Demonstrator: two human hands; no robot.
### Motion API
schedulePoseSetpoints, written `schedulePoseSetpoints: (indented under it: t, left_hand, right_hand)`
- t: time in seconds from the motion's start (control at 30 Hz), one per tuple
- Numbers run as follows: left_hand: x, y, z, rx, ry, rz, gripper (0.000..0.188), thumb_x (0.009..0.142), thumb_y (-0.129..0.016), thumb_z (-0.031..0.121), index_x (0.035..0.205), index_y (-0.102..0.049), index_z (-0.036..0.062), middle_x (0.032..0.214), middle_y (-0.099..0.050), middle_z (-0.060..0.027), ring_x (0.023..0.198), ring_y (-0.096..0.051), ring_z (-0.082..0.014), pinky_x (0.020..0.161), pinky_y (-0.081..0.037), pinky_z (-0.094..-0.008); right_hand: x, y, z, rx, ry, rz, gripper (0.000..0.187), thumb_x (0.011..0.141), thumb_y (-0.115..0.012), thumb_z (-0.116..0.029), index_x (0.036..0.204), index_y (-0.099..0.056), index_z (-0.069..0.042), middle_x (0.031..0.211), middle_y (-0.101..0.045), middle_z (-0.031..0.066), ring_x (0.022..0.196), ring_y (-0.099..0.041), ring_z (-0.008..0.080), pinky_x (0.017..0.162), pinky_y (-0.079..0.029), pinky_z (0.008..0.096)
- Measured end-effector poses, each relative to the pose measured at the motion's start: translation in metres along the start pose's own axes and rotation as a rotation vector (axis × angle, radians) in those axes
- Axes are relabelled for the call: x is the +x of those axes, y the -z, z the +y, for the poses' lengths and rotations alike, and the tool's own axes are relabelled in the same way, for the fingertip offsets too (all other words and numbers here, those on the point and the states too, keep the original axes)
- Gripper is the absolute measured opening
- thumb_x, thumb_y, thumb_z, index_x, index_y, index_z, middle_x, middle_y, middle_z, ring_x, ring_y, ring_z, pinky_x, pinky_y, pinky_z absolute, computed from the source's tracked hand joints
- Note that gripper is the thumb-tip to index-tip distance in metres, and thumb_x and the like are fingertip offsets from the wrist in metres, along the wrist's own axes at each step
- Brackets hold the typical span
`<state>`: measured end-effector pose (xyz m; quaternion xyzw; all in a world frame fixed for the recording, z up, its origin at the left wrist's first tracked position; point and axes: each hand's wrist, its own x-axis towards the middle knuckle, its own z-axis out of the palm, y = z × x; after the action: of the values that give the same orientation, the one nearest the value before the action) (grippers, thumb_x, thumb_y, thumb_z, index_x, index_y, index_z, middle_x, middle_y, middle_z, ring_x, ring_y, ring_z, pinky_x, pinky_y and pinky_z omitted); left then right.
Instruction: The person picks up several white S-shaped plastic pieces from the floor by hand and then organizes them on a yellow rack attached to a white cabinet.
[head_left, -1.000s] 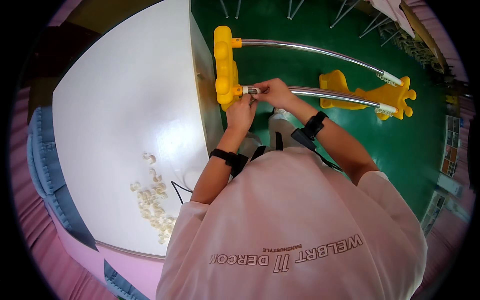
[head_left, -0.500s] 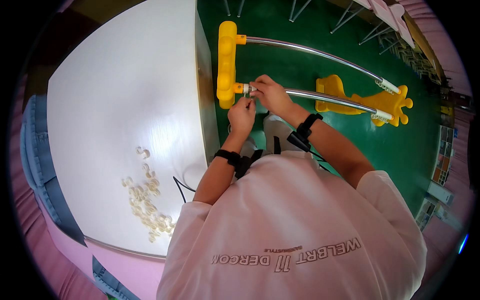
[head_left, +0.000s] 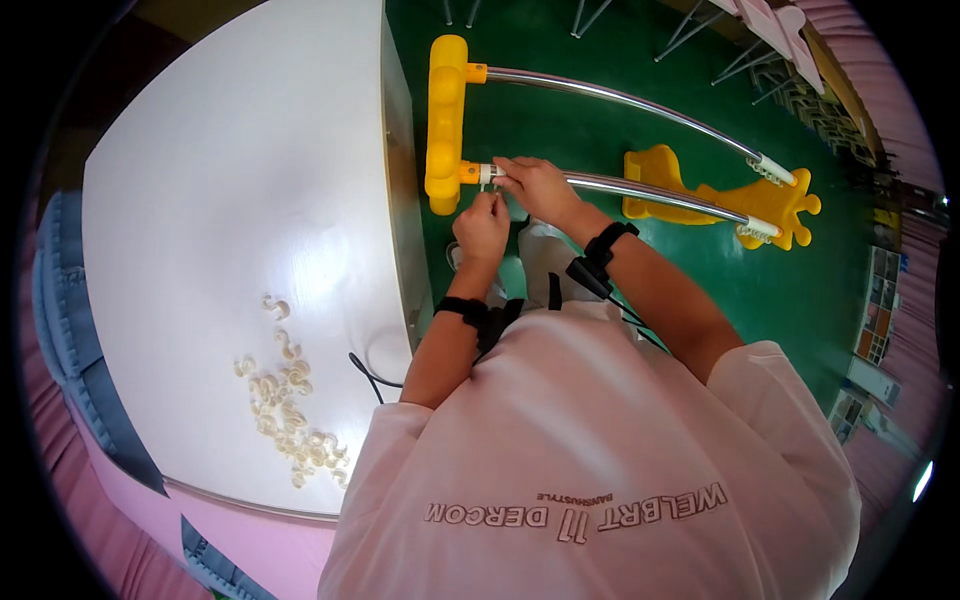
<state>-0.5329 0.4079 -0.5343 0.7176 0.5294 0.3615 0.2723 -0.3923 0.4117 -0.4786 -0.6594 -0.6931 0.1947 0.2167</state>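
Note:
A yellow end piece joins two curved metal rods above the green floor. My right hand is closed over the nearer metal rod, close to the orange collar. Beside its fingertips a white plastic ring sits around the rod. Just below this ring my left hand is held with its fingers pinched together; what they grip is too small to make out. More white rings are bunched at the rod's far right end, by the yellow knobbed piece.
To the left stands a white table with a scatter of small white curved plastic pieces. A black cable loops near its edge. The farther metal rod also carries white rings. Folding-table legs stand beyond.
The whole view has shifted slightly, so the table and rods lie a little further left. Both hands stay by the same end of the rod, the left slightly lower relative to the ring.

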Motion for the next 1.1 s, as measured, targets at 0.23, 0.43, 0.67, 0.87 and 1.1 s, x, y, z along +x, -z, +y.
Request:
schedulePoseSetpoints:
  t: [0.23,0.43,0.67,0.87,1.1]
  left_hand:
    - [0.005,0.013,-0.007,0.102,0.003,-0.008,0.026,0.08,-0.071,0.027,0.065,-0.058,0.0099,0.057,-0.061,-0.0103,0.052,-0.062,-0.0311,0.048,-0.049,-0.0409]
    - [0.01,0.021,-0.007,0.22,-0.003,-0.035,0.03,0.078,-0.072,0.031,0.062,-0.058,0.0101,0.054,-0.059,-0.0113,0.051,-0.061,-0.0324,0.047,-0.049,-0.0428]
    - [0.017,0.034,-0.004,0.166,0.053,-0.2,0.04,0.08,-0.072,0.037,0.061,-0.057,0.0061,0.06,-0.062,-0.0129,0.051,-0.061,-0.0285,0.045,-0.047,-0.0388]
    - [0.047,0.092,0.037,-1.074,0.982,-0.774,0.062,0.095,-0.033,0.062,0.088,-0.057,0.0049,0.066,-0.054,-0.0043,0.042,-0.041,-0.0106,0.04,-0.033,-0.0247]
    - [0.061,0.071,0.074,-1.127,1.035,-0.696,0.06,0.097,-0.024,0.061,0.099,-0.051,0.0074,0.077,-0.05,-0.0033,0.045,-0.041,-0.0109,0.038,-0.03,-0.0245]
  right_hand:
    - [0.006,0.01,-0.001,0.029,-0.115,-0.126,0.038,0.089,-0.059,-0.035,0.123,-0.062,-0.017,0.094,-0.067,0.0085,0.087,-0.064,0.0312,0.072,-0.052,0.0422]
    - [0.01,0.011,-0.012,-0.027,-0.181,-0.199,0.04,0.089,-0.056,-0.045,0.123,-0.062,-0.025,0.096,-0.069,0.0071,0.089,-0.064,0.0305,0.071,-0.052,0.042]
    - [0.012,0.013,-0.007,0.015,-0.161,-0.24,0.044,0.091,-0.054,-0.045,0.129,-0.058,-0.024,0.099,-0.068,0.009,0.094,-0.064,0.0314,0.077,-0.052,0.0413]
    - [0.003,0.038,-0.01,0.308,-0.006,0.137,0.042,0.086,-0.065,-0.034,0.119,-0.061,-0.009,0.102,-0.062,0.0121,0.097,-0.061,0.0308,0.082,-0.05,0.0387]
    - [-0.039,0.086,-0.067,0.152,0.247,0.106,0.035,0.078,-0.073,-0.028,0.105,-0.066,-0.008,0.097,-0.061,0.0064,0.095,-0.059,0.0262,0.084,-0.049,0.038]
